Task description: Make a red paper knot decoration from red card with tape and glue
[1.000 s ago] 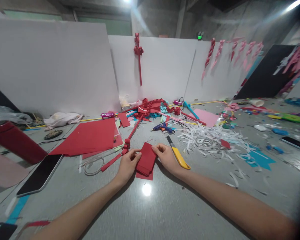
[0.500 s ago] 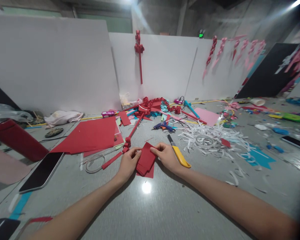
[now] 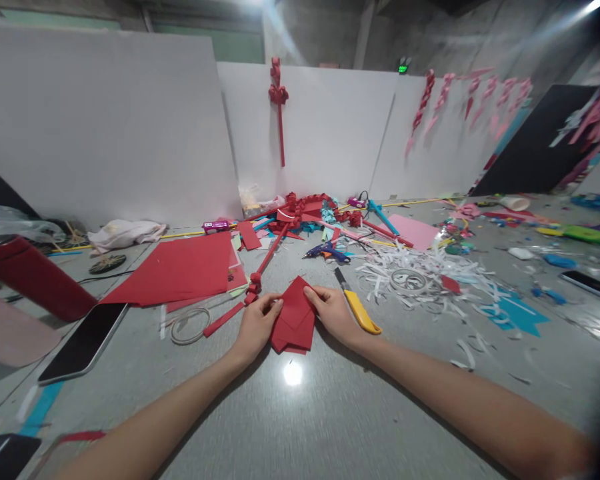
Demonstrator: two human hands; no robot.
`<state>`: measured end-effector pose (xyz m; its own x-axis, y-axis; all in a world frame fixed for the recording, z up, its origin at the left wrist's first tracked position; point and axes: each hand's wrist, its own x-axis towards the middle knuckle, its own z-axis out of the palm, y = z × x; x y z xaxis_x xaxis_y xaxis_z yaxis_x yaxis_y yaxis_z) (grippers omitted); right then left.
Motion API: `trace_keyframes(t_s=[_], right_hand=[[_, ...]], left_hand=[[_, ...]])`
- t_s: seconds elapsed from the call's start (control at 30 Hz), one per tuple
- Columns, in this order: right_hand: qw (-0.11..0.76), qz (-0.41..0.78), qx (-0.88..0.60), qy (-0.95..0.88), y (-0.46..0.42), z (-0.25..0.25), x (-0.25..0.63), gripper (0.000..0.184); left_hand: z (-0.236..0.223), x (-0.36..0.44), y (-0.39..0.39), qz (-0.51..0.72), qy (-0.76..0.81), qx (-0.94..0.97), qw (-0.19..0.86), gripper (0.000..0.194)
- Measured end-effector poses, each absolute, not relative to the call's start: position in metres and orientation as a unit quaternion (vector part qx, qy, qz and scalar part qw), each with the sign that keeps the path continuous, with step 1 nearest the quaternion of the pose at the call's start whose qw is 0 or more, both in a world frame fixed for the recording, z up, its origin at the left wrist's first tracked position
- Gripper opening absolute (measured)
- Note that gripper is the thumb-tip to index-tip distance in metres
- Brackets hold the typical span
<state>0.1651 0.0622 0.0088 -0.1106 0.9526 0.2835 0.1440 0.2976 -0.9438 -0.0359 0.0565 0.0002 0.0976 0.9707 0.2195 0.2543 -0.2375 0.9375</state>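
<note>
A small stack of folded red paper (image 3: pixel 294 321) lies on the grey table just in front of me. My left hand (image 3: pixel 256 327) pinches its left edge and my right hand (image 3: pixel 334 312) pinches its right edge, fingers closed on the sheets. The top sheet is lifted into a point at the far end. A yellow utility knife (image 3: pixel 359 308) lies right beside my right hand. A red paper strip with a knot (image 3: pixel 250 293) runs away from my left hand.
Large red sheets (image 3: pixel 180 270) lie left of centre, with a tape ring (image 3: pixel 189 325) and a dark phone (image 3: pixel 83 341) nearer. A blue glue gun (image 3: pixel 325 252), white paper shreds (image 3: pixel 420 277) and coloured scraps cover the right. White boards stand behind.
The top red sheet has been lifted and turned so it now points away from me. Both hands stay at the stack's edges.
</note>
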Motion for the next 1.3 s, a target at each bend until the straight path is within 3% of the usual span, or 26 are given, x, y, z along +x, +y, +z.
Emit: trace_keyframes(t_s=[0.17, 0.37, 0.53, 0.73, 1.03, 1.3], right_hand=[[0.546, 0.291, -0.464, -0.634, 0.064, 0.011, 0.168, 0.034], [0.58, 0.332, -0.488, -0.562, 0.07, 0.005, 0.17, 0.038], [0.552, 0.402, -0.502, -0.53, 0.063, 0.012, 0.167, 0.049], [0.535, 0.371, -0.525, -0.548, 0.058, 0.018, 0.166, 0.059], [0.532, 0.378, -0.516, -0.556, 0.061, 0.014, 0.166, 0.057], [0.511, 0.382, -0.494, -0.591, 0.057, 0.015, 0.166, 0.056]], left_hand=[[-0.001, -0.037, 0.057, 0.465, 0.482, 0.633, 0.388, 0.035], [-0.001, -0.037, 0.057, 0.458, 0.492, 0.648, 0.359, 0.03], [0.0, -0.037, 0.055, 0.443, 0.483, 0.666, 0.356, 0.022], [0.001, -0.036, 0.055, 0.451, 0.486, 0.654, 0.364, 0.023], [0.009, -0.034, 0.048, 0.468, 0.465, 0.656, 0.367, 0.04], [0.012, -0.033, 0.045, 0.477, 0.457, 0.666, 0.346, 0.03]])
